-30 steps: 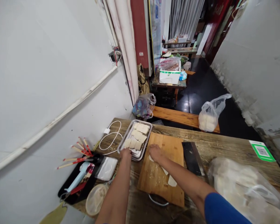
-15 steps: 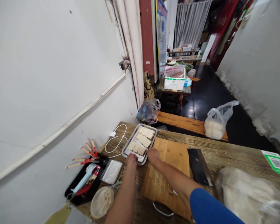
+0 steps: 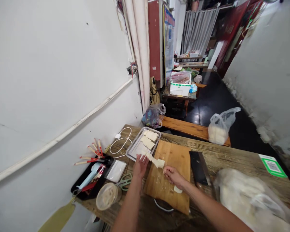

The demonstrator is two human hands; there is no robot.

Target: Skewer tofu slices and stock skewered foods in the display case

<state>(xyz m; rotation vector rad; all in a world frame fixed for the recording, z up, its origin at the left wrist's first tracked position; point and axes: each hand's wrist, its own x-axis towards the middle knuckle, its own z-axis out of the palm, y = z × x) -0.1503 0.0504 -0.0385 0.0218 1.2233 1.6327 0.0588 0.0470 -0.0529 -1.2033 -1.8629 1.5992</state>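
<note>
My right hand (image 3: 172, 174) pinches the end of a thin skewer of pale, flat slices (image 3: 158, 162) above the wooden cutting board (image 3: 170, 190). These slices look like tofu, but I cannot be sure. Just left of the skewer's far end is my left hand (image 3: 140, 165), fingers apart and holding nothing, by the near edge of the clear plastic tray (image 3: 133, 150). More pale slices (image 3: 148, 139) lie in rows in the tray's far part, with thin stick ends poking out at its right side. One loose pale piece (image 3: 178, 189) rests on the board beneath my right wrist.
A cleaver (image 3: 200, 167) lies right of the board, beside a bulky plastic bag (image 3: 248, 193). Left are green-handled scissors (image 3: 124, 182), a round tub (image 3: 107, 196), a black box (image 3: 87, 187) and a white cable (image 3: 120, 146). Beyond the table stands a bench (image 3: 183, 128).
The nearest row of slices has left the tray on its skewer, lifted right over the board in my right hand. My left hand's fingers have spread. The view has shifted slightly.
</note>
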